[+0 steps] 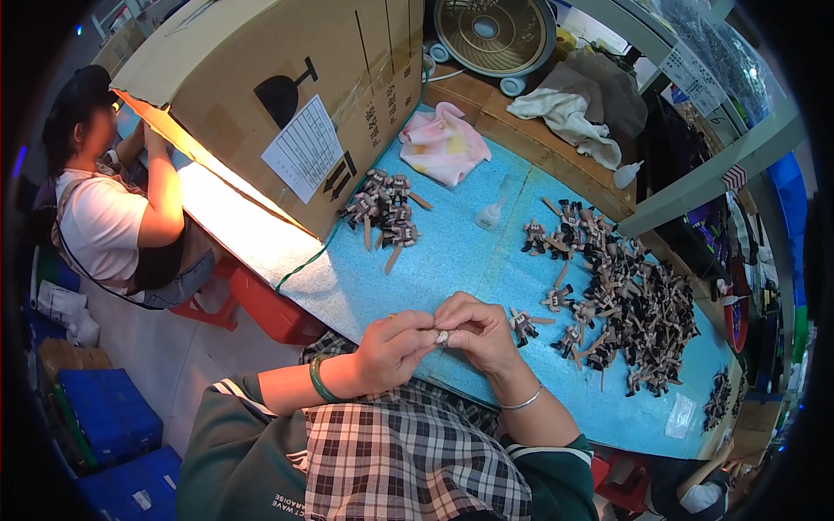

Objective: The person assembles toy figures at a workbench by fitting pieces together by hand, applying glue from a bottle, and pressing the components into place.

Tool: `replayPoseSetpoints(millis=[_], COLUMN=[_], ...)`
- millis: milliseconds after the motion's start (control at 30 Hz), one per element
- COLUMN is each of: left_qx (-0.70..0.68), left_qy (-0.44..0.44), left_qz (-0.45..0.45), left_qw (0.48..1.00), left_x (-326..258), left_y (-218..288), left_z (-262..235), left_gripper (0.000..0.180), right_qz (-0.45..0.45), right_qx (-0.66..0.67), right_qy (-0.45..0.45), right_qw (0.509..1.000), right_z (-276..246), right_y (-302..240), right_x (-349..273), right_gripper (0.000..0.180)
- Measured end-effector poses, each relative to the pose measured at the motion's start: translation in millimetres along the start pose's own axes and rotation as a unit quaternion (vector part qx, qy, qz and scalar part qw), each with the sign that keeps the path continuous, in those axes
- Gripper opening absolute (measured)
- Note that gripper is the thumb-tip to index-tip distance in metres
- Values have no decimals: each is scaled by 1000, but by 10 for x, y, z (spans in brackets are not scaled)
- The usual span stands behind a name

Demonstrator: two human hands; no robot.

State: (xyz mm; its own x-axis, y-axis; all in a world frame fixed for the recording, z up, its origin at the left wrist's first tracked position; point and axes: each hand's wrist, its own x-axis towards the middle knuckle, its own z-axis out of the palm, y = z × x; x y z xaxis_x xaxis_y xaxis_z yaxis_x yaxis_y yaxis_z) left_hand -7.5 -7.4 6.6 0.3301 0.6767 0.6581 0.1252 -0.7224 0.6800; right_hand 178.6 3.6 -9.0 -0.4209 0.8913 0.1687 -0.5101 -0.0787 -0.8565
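Note:
My left hand (393, 349), with a green bangle on its wrist, and my right hand (479, 337), wearing a silver bracelet, meet above the table's near edge. Their fingertips are pinched together around a small pale piece (443, 337). Most of it is covered by the fingers, so its kind cannot be made out. Closest to my right hand lies a small brown and black toy figure (522, 326) with a flat wooden stick. Beyond it spreads a large heap of similar figures (621, 291). A smaller group of figures (382, 208) lies farther off, toward the left.
A large cardboard box (287, 104) stands at the table's left. On the blue tabletop (443, 252) lie a pink cloth (443, 143), a small white squeeze bottle (489, 215) and a clear plastic bag (680, 415). A fan (495, 35) stands behind. Another person (113, 191) sits left.

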Motion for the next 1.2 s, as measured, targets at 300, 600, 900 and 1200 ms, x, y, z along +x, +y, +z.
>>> replayPoseSetpoints(millis=[300, 600, 900, 1200], left_qx=[-11, -103, -592, -689], left_qy=[-6, 4, 58, 20], left_qz=[-19, -186, -504, -556], left_qw=[1000, 977, 626, 464], left_x=[48, 99, 123, 95], left_y=[3, 9, -131, -183], left_z=[8, 80, -115, -119], left_gripper=[24, 23, 15, 18], right_qz=[28, 100, 128, 124], right_qx=[39, 128, 102, 43], right_qy=[18, 55, 96, 78], right_qw=[999, 985, 982, 988], right_z=[-11, -47, -13, 3], right_y=[7, 12, -16, -19], right_x=[14, 26, 41, 38], right_gripper=[15, 19, 38, 41])
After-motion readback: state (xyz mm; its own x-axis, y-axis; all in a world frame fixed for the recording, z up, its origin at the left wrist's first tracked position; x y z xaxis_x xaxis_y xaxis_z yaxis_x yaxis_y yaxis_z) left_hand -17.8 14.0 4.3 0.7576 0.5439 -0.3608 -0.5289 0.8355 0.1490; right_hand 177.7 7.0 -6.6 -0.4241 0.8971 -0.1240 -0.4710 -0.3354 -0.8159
